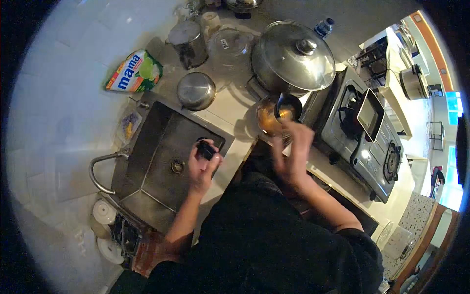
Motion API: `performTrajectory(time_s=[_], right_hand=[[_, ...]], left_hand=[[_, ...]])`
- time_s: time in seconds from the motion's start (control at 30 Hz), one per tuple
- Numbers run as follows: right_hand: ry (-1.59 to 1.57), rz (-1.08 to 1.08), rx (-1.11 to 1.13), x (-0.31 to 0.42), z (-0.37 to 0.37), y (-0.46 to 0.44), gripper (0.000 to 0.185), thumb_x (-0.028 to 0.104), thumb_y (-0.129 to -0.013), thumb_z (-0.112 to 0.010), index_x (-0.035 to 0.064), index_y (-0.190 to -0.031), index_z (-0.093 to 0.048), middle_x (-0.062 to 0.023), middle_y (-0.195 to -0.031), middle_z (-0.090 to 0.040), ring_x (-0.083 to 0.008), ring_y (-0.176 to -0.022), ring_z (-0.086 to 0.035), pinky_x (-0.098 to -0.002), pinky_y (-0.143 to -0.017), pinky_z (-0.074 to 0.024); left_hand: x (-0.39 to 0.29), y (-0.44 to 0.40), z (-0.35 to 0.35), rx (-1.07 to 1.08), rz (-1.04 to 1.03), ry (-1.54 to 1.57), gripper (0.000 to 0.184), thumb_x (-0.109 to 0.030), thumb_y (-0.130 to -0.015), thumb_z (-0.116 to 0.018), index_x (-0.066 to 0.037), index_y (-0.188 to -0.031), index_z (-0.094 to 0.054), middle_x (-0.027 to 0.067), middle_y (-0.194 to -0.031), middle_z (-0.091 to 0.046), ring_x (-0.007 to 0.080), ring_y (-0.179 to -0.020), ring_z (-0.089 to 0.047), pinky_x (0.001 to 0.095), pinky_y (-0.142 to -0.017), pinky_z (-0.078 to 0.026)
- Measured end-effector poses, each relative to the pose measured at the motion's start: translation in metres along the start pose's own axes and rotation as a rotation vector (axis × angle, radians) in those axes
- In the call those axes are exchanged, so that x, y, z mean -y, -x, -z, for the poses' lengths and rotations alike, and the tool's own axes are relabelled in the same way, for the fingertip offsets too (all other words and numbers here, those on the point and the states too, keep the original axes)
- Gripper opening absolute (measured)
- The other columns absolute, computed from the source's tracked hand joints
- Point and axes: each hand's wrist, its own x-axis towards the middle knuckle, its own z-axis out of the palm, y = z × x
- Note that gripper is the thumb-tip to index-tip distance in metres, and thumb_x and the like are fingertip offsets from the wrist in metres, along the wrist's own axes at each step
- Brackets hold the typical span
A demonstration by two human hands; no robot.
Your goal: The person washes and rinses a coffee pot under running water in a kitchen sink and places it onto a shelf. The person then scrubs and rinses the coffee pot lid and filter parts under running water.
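My left hand is above the near side of the sink, its fingers closed round a small black object whose kind I cannot make out. Over the counter edge, my right hand is smeared by motion. Just beyond its fingers is a glass bowl with something orange-brown in it. A black, curved utensil, perhaps a ladle, rests in or over this bowl. Whether my right fingers touch it cannot be told.
A dark sink with a curved faucet lies left. Behind the bowl stands a large lidded pot; a small steel pot and a green "mama" pouch are nearby. At right, a square pan sits on a gas stove.
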Motion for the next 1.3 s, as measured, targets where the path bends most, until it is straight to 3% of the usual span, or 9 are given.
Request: performTrajectory(time_s=[0.07,0.13,0.27,0.33,0.53,0.83,1.03,1.1,1.3], right_hand=[[0.052,-0.217,-0.160,-0.037,0.001,0.012,0.042,0.010,-0.095,-0.068,-0.0002,-0.135,-0.058,-0.0191,-0.125,-0.063,-0.0349,-0.114,-0.058,-0.0450,-0.104,-0.0418],[-0.045,-0.525,-0.161,-0.065,0.000,0.030,0.036,0.019,-0.103,-0.063,-0.0017,-0.133,-0.058,-0.0196,-0.128,-0.061,-0.0330,-0.117,-0.056,-0.0427,-0.106,-0.0412],[-0.398,-0.800,-0.026,-0.091,-0.009,0.061,0.038,0.034,-0.113,-0.049,-0.0023,-0.110,-0.061,-0.0060,-0.093,-0.056,-0.0181,-0.091,-0.052,-0.0318,-0.086,-0.0452],[-0.432,-0.683,-0.128,-0.087,-0.022,0.060,0.041,0.034,-0.115,-0.047,0.0018,-0.091,-0.053,0.0016,-0.084,-0.049,-0.0103,-0.079,-0.042,-0.0273,-0.071,-0.0380],[-0.752,-0.763,-0.111,-0.072,-0.026,0.041,0.037,0.033,-0.113,-0.052,0.0076,-0.086,-0.057,0.0050,-0.080,-0.051,-0.0050,-0.072,-0.043,-0.0243,-0.066,-0.0358],[-0.699,-0.718,-0.143,-0.057,-0.023,0.045,0.044,0.038,-0.112,-0.053,0.0099,-0.078,-0.051,0.0058,-0.073,-0.045,-0.0063,-0.066,-0.037,-0.0263,-0.059,-0.0297],[-0.638,-0.610,0.011,-0.032,-0.021,0.048,0.039,0.030,-0.109,-0.057,0.0073,-0.077,-0.054,0.0056,-0.072,-0.046,-0.0071,-0.066,-0.040,-0.0264,-0.059,-0.0311],[-0.652,-0.570,0.110,-0.023,-0.023,0.044,0.037,0.024,-0.107,-0.061,0.0047,-0.076,-0.055,0.0049,-0.071,-0.048,-0.0069,-0.067,-0.041,-0.0269,-0.059,-0.0329],[-0.307,-0.009,0.399,0.041,-0.055,0.003,0.024,0.016,-0.094,-0.073,-0.0019,-0.081,-0.066,-0.0046,-0.061,-0.055,-0.0074,-0.062,-0.048,-0.0287,-0.056,-0.0426]], left_hand=[[0.026,-0.001,0.037,-0.192,-0.013,-0.189,0.054,-0.012,-0.093,-0.078,-0.003,-0.139,-0.050,0.0054,-0.117,-0.061,0.0162,-0.103,-0.065,0.0311,-0.089,-0.056],[0.056,-0.007,0.077,-0.296,-0.025,-0.556,0.061,-0.028,-0.089,-0.083,0.001,-0.134,-0.055,0.0174,-0.117,-0.068,0.0301,-0.108,-0.070,0.0397,-0.094,-0.056],[0.081,-0.010,0.126,-0.361,0.149,-1.203,0.066,-0.037,-0.084,-0.084,0.004,-0.131,-0.061,0.0295,-0.121,-0.070,0.0441,-0.116,-0.067,0.0485,-0.100,-0.054],[0.124,-0.018,0.154,-0.329,0.281,-1.261,0.071,-0.036,-0.083,-0.085,0.002,-0.137,-0.059,0.0277,-0.120,-0.071,0.0450,-0.115,-0.067,0.0493,-0.101,-0.054],[0.204,-0.045,0.183,-0.379,0.480,-1.284,0.086,-0.033,-0.082,-0.085,-0.005,-0.153,-0.047,0.0281,-0.142,-0.058,0.0464,-0.128,-0.059,0.0489,-0.111,-0.050],[0.234,-0.034,0.178,-0.556,0.174,-1.149,0.103,-0.012,-0.075,-0.084,-0.009,-0.163,-0.032,0.0317,-0.158,-0.030,0.0490,-0.138,-0.049,0.0506,-0.112,-0.047],[0.185,-0.007,0.178,-0.567,0.334,-1.150,0.110,-0.006,-0.071,-0.084,-0.010,-0.166,-0.028,0.0300,-0.157,-0.032,0.0486,-0.141,-0.044,0.0481,-0.112,-0.048],[0.180,0.007,0.185,-0.629,0.243,-1.178,0.106,-0.006,-0.071,-0.084,-0.010,-0.164,-0.032,0.0288,-0.153,-0.036,0.0476,-0.136,-0.048,0.0488,-0.109,-0.049],[0.151,0.069,0.203,-0.673,-0.024,-1.131,0.089,-0.010,-0.075,-0.083,-0.007,-0.156,-0.046,0.0246,-0.136,-0.048,0.0429,-0.122,-0.055,0.0479,-0.103,-0.052]])
